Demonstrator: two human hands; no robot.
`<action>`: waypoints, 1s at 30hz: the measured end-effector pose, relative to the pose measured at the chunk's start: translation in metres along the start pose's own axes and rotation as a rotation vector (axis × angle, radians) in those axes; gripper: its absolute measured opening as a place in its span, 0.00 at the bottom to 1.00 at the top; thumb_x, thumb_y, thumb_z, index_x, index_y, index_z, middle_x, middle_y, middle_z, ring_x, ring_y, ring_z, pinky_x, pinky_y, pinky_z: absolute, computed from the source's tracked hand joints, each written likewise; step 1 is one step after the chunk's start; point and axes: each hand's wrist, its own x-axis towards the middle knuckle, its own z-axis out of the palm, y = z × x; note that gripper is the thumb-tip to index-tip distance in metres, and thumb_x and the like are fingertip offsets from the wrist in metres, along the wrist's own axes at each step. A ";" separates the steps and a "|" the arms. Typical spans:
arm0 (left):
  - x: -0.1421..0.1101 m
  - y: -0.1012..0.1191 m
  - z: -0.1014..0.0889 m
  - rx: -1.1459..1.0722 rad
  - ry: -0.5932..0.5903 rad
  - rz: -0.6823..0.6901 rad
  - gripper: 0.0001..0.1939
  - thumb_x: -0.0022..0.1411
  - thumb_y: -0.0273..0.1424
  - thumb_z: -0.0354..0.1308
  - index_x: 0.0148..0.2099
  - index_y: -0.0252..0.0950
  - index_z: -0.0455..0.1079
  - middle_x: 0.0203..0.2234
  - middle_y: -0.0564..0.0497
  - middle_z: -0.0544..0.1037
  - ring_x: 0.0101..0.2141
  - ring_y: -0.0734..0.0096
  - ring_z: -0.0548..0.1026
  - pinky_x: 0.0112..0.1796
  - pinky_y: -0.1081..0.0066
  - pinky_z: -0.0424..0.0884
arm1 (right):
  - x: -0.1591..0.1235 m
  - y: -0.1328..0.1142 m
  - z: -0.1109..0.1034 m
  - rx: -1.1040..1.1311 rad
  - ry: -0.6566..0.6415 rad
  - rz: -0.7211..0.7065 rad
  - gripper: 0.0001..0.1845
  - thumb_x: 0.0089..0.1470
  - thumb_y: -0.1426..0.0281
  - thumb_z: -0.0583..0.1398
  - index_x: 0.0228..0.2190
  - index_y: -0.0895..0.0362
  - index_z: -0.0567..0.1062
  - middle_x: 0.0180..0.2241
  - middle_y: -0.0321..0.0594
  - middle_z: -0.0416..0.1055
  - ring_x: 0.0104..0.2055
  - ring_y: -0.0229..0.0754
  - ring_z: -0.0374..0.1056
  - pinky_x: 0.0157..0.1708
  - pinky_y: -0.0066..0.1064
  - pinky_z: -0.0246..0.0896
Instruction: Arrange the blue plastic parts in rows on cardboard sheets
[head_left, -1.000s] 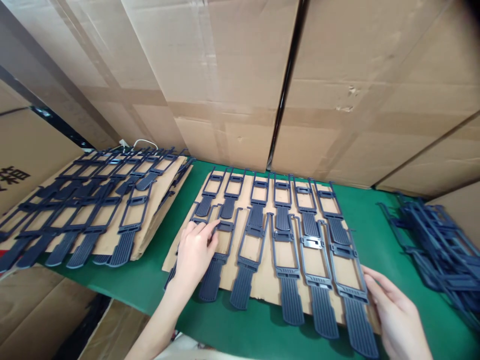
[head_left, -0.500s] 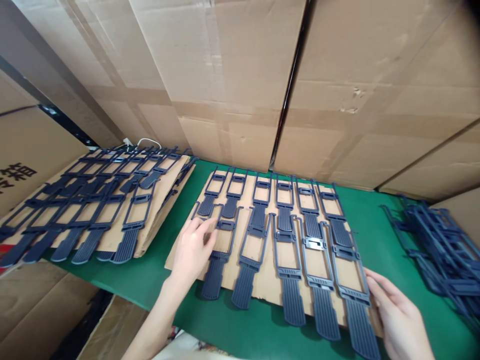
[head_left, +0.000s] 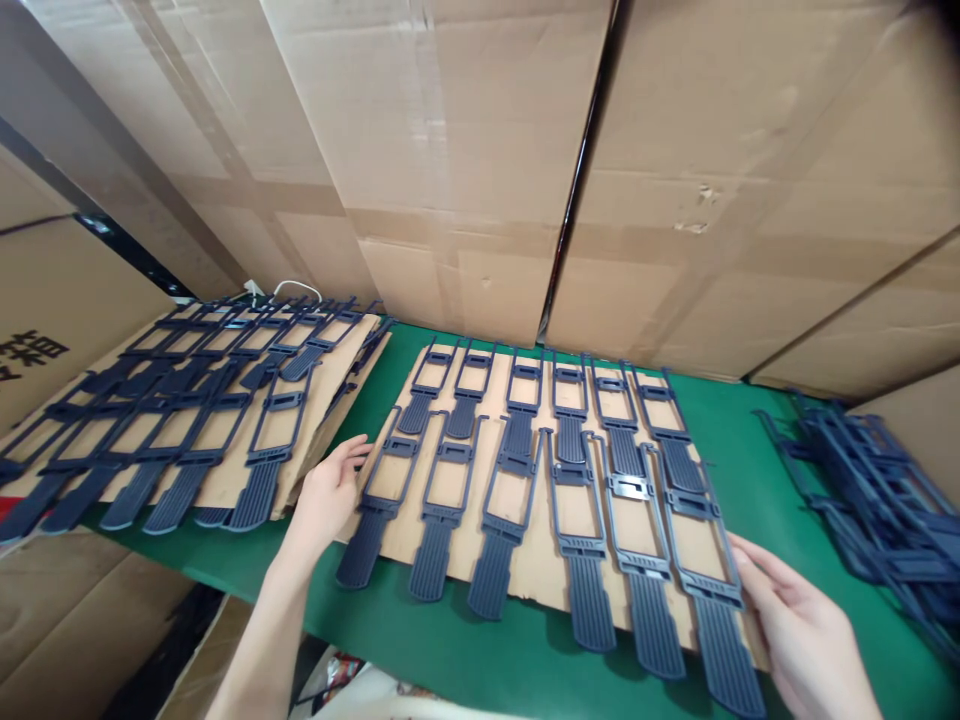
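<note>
Twelve dark-blue parts (head_left: 591,605) lie in two rows on a cardboard sheet (head_left: 540,555) on the green counter (head_left: 729,420), each an open frame with a crossbar and a ribbed, round-ended tab. The loosely curled left hand (head_left: 328,497) and bent right hand (head_left: 808,625) flank the sheet; whether either grips it I cannot tell.

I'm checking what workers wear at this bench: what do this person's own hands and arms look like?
Both the left hand and the right hand are bare, without gloves. No ring shows on the visible fingers. The left forearm has no sleeve, watch or bracelet as far as it shows. The right arm is out of frame beyond the hand.
</note>
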 end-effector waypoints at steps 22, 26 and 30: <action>-0.015 0.026 0.004 0.269 0.072 0.262 0.21 0.62 0.34 0.41 0.46 0.31 0.72 0.43 0.44 0.73 0.44 0.61 0.71 0.49 0.63 0.65 | -0.008 -0.012 -0.023 -0.004 0.122 -0.006 0.36 0.21 0.59 0.72 0.39 0.55 0.76 0.32 0.37 0.77 0.30 0.41 0.73 0.26 0.18 0.68; -0.013 0.033 0.006 0.214 0.030 0.177 0.20 0.60 0.36 0.44 0.42 0.32 0.74 0.38 0.44 0.73 0.37 0.62 0.73 0.43 0.63 0.68 | -0.007 -0.011 -0.023 0.000 0.121 -0.032 0.35 0.21 0.58 0.72 0.37 0.56 0.76 0.32 0.37 0.77 0.31 0.40 0.73 0.28 0.16 0.67; -0.011 0.037 0.006 0.132 0.013 0.068 0.20 0.55 0.36 0.48 0.44 0.31 0.71 0.39 0.44 0.75 0.38 0.61 0.74 0.44 0.62 0.69 | -0.006 -0.007 -0.021 -0.002 0.131 -0.034 0.34 0.21 0.58 0.72 0.36 0.55 0.76 0.31 0.35 0.77 0.29 0.38 0.73 0.29 0.15 0.67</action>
